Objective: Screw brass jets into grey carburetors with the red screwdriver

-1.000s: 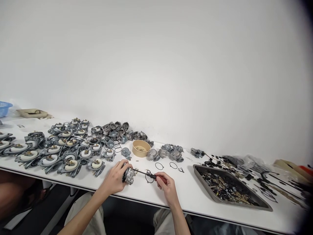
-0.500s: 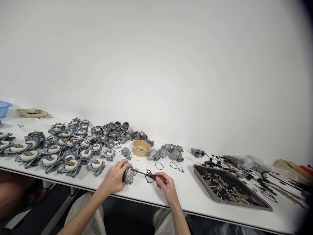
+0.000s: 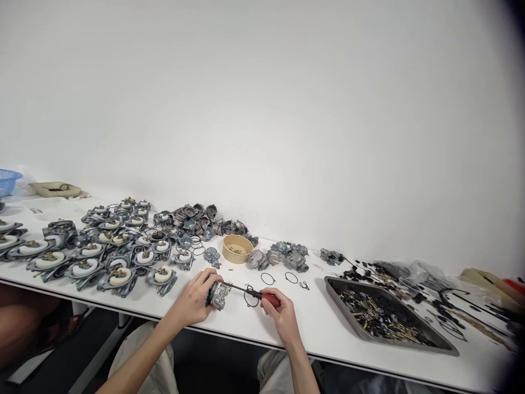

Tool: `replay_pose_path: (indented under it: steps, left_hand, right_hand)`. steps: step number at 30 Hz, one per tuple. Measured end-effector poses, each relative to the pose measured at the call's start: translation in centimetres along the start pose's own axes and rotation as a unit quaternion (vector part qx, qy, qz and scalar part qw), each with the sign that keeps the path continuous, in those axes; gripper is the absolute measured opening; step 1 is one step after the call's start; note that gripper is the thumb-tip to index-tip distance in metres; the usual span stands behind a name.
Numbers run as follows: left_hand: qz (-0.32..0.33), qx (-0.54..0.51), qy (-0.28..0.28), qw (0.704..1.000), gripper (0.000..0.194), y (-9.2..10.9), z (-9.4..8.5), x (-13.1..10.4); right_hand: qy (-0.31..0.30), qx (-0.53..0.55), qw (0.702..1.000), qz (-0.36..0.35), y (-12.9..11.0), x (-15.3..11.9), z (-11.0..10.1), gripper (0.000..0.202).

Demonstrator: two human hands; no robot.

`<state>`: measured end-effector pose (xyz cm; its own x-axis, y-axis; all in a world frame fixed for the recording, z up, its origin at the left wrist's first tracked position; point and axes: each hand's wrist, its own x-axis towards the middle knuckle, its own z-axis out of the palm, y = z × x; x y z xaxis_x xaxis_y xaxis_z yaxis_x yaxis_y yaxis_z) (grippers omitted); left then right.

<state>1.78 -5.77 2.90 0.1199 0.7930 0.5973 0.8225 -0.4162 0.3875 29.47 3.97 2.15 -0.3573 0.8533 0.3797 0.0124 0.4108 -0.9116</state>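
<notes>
My left hand (image 3: 197,298) is wrapped round a small grey metal carburetor (image 3: 218,296) near the table's front edge. A red-handled screwdriver (image 3: 270,299) lies nearly level in my right hand (image 3: 280,314), its shaft pointing left and its tip at the carburetor's upper right side. Under the shaft, a thin black ring gasket (image 3: 251,298) rests on the white table. Behind the carburetor stands a round tan tub (image 3: 237,249) with small screws inside. Two more black rings, one of them a gasket (image 3: 268,278), lie beyond my right hand.
Many carburetors with white floats (image 3: 84,267) cover the left side. Grey metal bowls (image 3: 191,219) are heaped behind. A metal tray (image 3: 381,314) of small parts sits at right, with black parts and hoses around it. Another person's leg (image 3: 20,323) shows at lower left.
The screwdriver's handle has risen slightly and more of its red part shows above my right fingers. My left hand keeps its hold on the carburetor.
</notes>
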Motion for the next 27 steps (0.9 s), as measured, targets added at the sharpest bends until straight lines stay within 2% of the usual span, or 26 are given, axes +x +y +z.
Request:
replay_pose_path:
  steps: [6, 27]
  left_hand:
    - [-0.002, 0.0, 0.0, 1.0, 0.063, -0.06, 0.05, -0.05]
    - [0.001, -0.008, -0.01, 1.0, 0.064, -0.31, 0.18, -0.14]
  right_hand:
    - [-0.012, 0.03, 0.999, 0.0, 0.54, -0.04, -0.22, 0.032]
    - [-0.019, 0.026, 0.999, 0.004, 0.57, -0.05, -0.25, 0.03]
